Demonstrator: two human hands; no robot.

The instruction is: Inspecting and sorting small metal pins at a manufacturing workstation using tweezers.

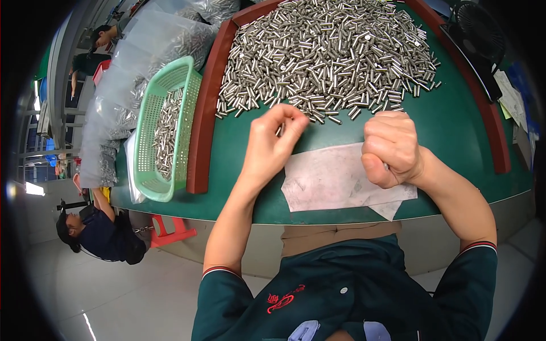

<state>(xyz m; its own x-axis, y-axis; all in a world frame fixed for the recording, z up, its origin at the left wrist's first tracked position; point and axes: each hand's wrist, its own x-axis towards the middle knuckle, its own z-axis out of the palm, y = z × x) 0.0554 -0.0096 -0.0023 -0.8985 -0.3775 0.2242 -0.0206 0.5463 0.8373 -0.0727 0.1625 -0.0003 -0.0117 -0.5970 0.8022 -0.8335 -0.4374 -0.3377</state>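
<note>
A large heap of short shiny metal pins (324, 54) covers the far part of the green tabletop (239, 199). At the heap's near edge my left hand (276, 136) is closed in a pinch, thumb and forefinger together. Whatever its fingertips hold is hidden. My right hand (389, 148) is a closed fist above the right end of a pale, smudged cloth (324, 179). A small grey end, apparently of a metal pin, peeks out beside its thumb; the rest of the contents are concealed by the fingers.
Dark red wooden rails (203, 131) border the heap. On the left stands a green plastic basket (145, 131) of pins, beside filled clear bags (122, 91). A black fan (480, 25) is at far right. Another person (102, 233) sits at the left near a red stool (170, 232).
</note>
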